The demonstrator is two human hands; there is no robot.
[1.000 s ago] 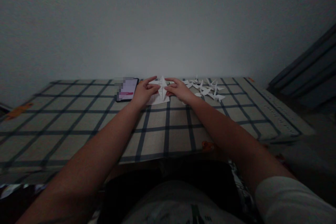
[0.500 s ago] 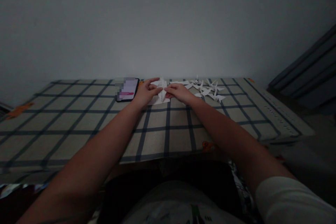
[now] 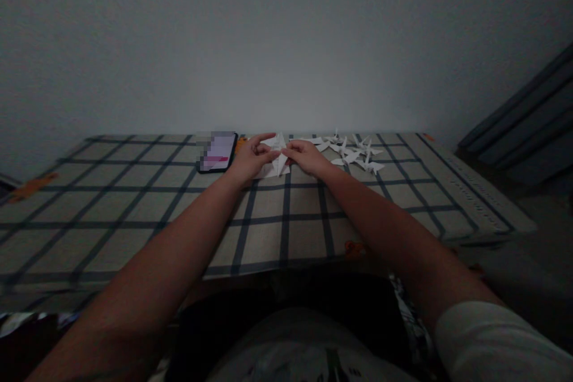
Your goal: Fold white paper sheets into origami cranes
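Note:
A white folded paper piece (image 3: 280, 155) is held between both hands near the far edge of the checked cloth (image 3: 179, 203). My left hand (image 3: 250, 158) pinches its left side, index finger stretched over the top. My right hand (image 3: 307, 157) pinches its right side. More white paper (image 3: 267, 172) lies flat beneath the hands. Both forearms reach out straight over the cloth.
Several finished white paper cranes (image 3: 353, 152) lie in a cluster to the right of my hands. A phone (image 3: 217, 152) with a lit screen lies to the left. A plain wall rises right behind. Dark slanted panels (image 3: 523, 125) stand at the far right.
The paper piece was spread wide with points out to each side; my fingers have drawn in and pinched it narrower. The arms hardly moved.

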